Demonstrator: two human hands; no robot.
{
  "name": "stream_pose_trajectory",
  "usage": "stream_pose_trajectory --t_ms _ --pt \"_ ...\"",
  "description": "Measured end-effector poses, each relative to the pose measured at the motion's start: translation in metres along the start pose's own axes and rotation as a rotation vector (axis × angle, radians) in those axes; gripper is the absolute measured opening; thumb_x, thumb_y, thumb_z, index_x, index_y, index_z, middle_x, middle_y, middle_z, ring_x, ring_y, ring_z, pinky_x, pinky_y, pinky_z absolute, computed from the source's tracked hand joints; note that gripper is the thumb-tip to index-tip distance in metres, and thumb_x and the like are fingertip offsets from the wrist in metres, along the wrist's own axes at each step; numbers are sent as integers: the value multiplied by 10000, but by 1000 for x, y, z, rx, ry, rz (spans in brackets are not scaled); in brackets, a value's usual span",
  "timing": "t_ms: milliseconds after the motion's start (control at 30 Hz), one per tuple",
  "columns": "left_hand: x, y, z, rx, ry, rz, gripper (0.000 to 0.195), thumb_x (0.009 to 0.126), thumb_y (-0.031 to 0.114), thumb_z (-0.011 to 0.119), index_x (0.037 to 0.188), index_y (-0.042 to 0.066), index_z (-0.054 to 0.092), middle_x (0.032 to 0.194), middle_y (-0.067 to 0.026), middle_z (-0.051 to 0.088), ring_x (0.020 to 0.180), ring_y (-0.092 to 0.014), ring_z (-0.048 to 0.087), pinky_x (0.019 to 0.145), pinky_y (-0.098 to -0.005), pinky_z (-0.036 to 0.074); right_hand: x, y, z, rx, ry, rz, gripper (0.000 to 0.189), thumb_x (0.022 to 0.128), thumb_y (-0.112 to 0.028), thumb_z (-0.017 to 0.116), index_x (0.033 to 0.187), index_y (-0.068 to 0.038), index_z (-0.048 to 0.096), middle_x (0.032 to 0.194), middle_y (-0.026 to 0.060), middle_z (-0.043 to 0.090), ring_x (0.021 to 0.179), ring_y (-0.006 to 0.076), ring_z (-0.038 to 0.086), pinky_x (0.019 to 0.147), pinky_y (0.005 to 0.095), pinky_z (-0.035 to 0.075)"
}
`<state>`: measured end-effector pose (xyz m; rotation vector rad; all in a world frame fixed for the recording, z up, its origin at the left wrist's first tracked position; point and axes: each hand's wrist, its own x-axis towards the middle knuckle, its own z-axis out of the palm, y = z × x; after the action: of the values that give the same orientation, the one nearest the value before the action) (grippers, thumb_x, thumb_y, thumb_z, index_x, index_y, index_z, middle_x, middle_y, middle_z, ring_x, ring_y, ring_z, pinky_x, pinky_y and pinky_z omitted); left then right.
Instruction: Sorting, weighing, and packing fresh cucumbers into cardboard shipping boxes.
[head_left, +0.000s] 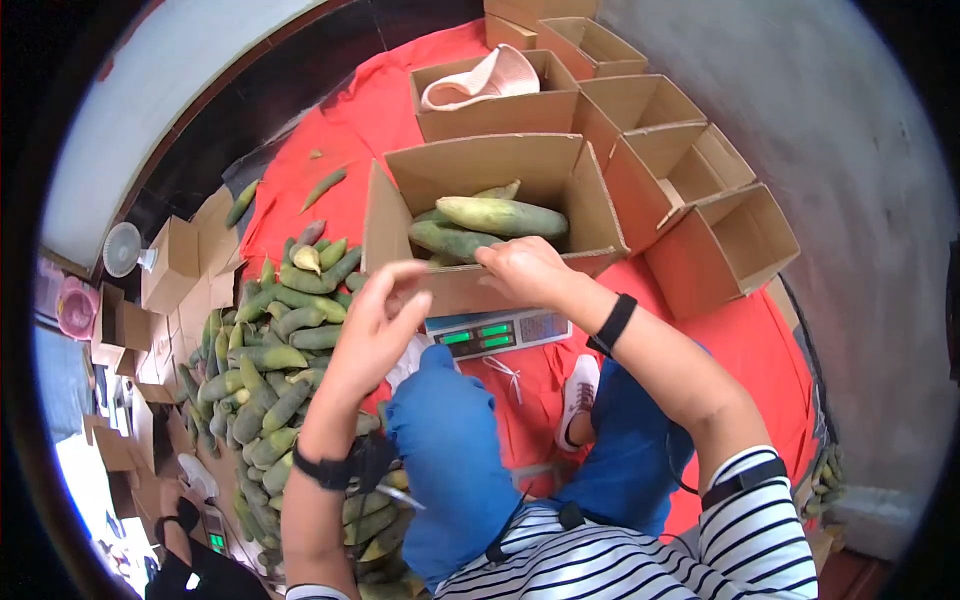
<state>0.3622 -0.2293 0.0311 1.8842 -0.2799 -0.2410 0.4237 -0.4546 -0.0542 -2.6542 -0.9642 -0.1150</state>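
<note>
In front of me an upright cardboard box (487, 289) stands on a digital scale (499, 335) with lit green displays. Several green radishes (502, 216) lie inside it, one across the top. My right hand (525, 270) reaches over the box's near edge, its fingertips at the end of a lower green radish (457, 241); whether it grips that radish is hidden. Near the box's front left corner my left hand (379, 330) is raised with thumb and fingers apart, holding nothing. Below and left of it spreads a large pile of green radishes (281, 356).
Several cardboard boxes (720, 247) stand open at the right and back; one holds a pink woven item (487, 79). Red cloth (315, 142) covers the floor. At far left are a small fan (122, 249), a pink basin (77, 307) and another person's hand (174, 499).
</note>
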Motion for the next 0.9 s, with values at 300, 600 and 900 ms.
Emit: stream_pose_trajectory --t_ms 300,600,900 --pt "-36 104 -11 -346 105 76 319 883 128 571 1159 -20 509 1142 -132 573 979 -193 611 815 -306 498 -4 14 -7 4 99 -42 268 746 -274 658 855 -41 582 832 152 615 796 334 627 678 441 513" --pt "24 29 -33 -184 305 -42 389 888 241 600 1173 -13 528 1132 -117 584 996 -171 591 845 -306 469 -94 -113 -179 747 346 -260 142 828 -139 575 914 -39 628 847 109 602 799 291 598 684 376 493" --pt "87 -89 -61 366 270 40 393 842 265 660 1076 -41 581 1025 -130 631 960 -180 589 853 -305 460 -170 -178 -178 1556 365 -476 274 888 -130 598 1045 95 602 971 176 628 839 260 634 687 304 529"
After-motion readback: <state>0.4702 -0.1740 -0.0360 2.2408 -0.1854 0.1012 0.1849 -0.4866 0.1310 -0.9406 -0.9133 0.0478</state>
